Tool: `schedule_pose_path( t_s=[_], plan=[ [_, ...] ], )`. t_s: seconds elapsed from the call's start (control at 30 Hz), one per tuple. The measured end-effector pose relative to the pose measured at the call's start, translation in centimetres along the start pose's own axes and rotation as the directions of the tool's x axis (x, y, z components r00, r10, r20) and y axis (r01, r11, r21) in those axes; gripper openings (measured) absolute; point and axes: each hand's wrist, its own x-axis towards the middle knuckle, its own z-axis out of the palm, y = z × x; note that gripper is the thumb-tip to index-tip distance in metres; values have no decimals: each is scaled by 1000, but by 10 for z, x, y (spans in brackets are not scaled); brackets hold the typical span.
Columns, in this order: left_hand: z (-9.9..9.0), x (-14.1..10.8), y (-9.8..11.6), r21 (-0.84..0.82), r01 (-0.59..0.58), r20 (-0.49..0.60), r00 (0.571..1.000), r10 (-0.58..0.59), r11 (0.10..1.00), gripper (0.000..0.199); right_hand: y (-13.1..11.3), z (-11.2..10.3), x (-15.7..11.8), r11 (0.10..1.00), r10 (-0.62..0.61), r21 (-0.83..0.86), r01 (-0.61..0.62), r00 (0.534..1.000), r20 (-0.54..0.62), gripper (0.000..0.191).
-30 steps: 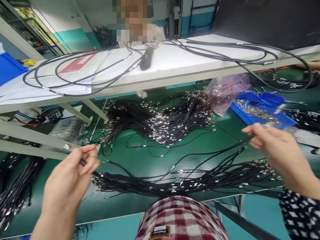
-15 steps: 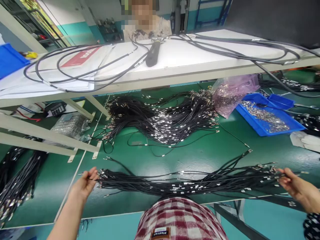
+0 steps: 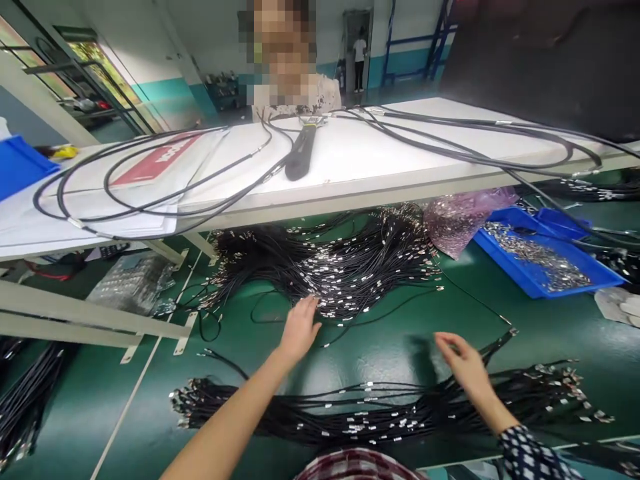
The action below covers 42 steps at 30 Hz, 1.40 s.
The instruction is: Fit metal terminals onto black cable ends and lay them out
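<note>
Left hand point(image 3: 299, 327) reaches forward over the green bench point(image 3: 350, 363), palm down, fingers straight and close together, thumb held apart; its fingertips lie at the near edge of the far cable bundle point(image 3: 320, 273). Contact with the cables is likely but hard to confirm, since the fingertips blend into the bright metal bits there. Right hand point(image 3: 465, 367), below a dark patterned sleeve point(image 3: 530, 453), hangs over the right part of the near cable bundle point(image 3: 370, 420), fingers loosely bent, a small gap between fingers and thumb, no cable seen in its grasp. Far bundle sits mid-bench, long axis left to right, sagging toward the wearer in the middle, its ends fanned out at left and right. Near bundle lies along the front of the bench, long axis also left to right, roughly parallel to the edge, metal tips at both ends; a few strands on the right angle away, up toward the blue tray point(image 3: 515, 275). Left forearm crosses above the near bundle's left half.
</note>
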Motion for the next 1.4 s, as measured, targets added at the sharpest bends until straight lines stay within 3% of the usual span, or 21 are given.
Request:
schedule_pose_path(
  t_s=[0.13, 0.27, 0.37, 0.57, 0.77, 0.93, 1.1, 1.23, 1.33, 1.4],
  plan=[
    [4, 60, 19, 78, -141, 79, 988, 135, 987, 44, -13, 69, -22, 995, 10, 91, -39, 956, 294, 41],
    [5, 80, 17, 167, -228, 218, 957, 190, 959, 32, -11, 94, -47, 986, 47, 124, -108, 909, 415, 39],
    [1, 72, 15, 226, -259, 261, 945, 198, 939, 28, -1, 90, -58, 979, 82, 131, -155, 893, 443, 39],
    [-25, 50, 10, 275, -268, 258, 946, 198, 923, 26, 14, 74, -62, 971, 133, 122, -205, 889, 438, 40],
    [-23, 38, 16, 316, -199, 207, 969, 137, 928, 35, 2, 95, -69, 973, 96, 139, -187, 866, 491, 39],
    [-23, 43, 21, 311, -194, 200, 970, 135, 931, 30, -13, 107, -81, 973, 36, 171, -158, 828, 559, 36],
    [-57, 54, 21, 232, -240, 169, 964, 204, 943, 28, -14, 95, -84, 964, 47, 194, -183, 833, 551, 34],
    [-93, 57, 34, 104, -253, 139, 961, 238, 962, 25, -21, 90, -78, 943, 64, 237, -232, 828, 556, 38],
    [-118, 42, 51, -23, -267, 92, 959, 268, 963, 24, -35, 86, -74, 909, 73, 296, -293, 812, 579, 41],
    [-127, 17, 62, -102, -263, 71, 960, 271, 959, 27, -49, 83, -76, 866, 91, 348, -359, 798, 596, 46]
  ],
)
